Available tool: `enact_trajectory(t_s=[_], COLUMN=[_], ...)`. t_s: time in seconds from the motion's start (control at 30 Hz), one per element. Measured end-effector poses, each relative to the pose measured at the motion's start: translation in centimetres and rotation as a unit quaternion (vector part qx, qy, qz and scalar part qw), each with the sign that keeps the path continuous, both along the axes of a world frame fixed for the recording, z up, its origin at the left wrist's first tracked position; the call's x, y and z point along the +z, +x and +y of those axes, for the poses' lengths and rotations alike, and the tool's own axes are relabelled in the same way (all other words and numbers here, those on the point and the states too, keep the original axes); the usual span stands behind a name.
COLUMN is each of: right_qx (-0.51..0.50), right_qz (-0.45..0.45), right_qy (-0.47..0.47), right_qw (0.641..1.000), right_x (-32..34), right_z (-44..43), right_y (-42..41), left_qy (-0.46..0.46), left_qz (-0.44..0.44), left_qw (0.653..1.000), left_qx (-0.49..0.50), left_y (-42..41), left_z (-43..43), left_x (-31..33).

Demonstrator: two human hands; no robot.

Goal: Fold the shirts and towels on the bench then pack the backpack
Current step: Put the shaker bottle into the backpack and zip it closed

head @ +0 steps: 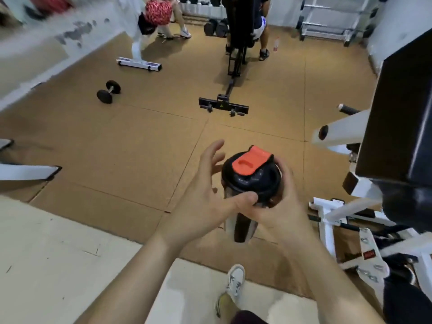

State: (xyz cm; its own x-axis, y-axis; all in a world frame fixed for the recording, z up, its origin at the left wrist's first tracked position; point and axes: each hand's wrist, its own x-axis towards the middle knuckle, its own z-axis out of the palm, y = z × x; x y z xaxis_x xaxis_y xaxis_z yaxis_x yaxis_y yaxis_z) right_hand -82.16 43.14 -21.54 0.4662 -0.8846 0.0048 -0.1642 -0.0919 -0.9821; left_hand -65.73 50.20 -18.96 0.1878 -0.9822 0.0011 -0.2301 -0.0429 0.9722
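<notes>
I hold a shaker bottle with a black lid and an orange flip cap upright in front of me, above the floor. My right hand grips it just under the lid, with fingers wrapped round the far side. My left hand has its thumb lying on the lid's near rim, and its fingers are spread and stand off the bottle. No shirt, towel or backpack is in view.
A black padded bench on a white frame stands close on the right. On the brown mat lie a dumbbell and a black bench base. People exercise at the back. My shoe is below.
</notes>
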Motion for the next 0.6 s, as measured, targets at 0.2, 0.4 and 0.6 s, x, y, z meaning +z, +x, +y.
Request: enact_trajectory(t_s=[0.2,0.4,0.6], right_qx=[-0.051,-0.056,-0.122], right_qz=[0.073,0.085,0.102], right_qy=[-0.059,-0.013,0.038], right_qw=[0.994,0.995,0.986], right_x=[-0.3,-0.3,-1.4], right_z=[-9.7,-18.5,-28.2], right_y=[5.2,6.3,8.6], left_qy=[-0.037,-0.021,0.048], left_qz=[-0.109,-0.043,0.088], left_qw=[0.993,0.988,0.922], left_qx=[0.020,-0.148,-0.375], left_y=[3.1,7.8,12.6], left_z=[-14.0,-27.0,-42.7], left_x=[0.9,2.0,0.9])
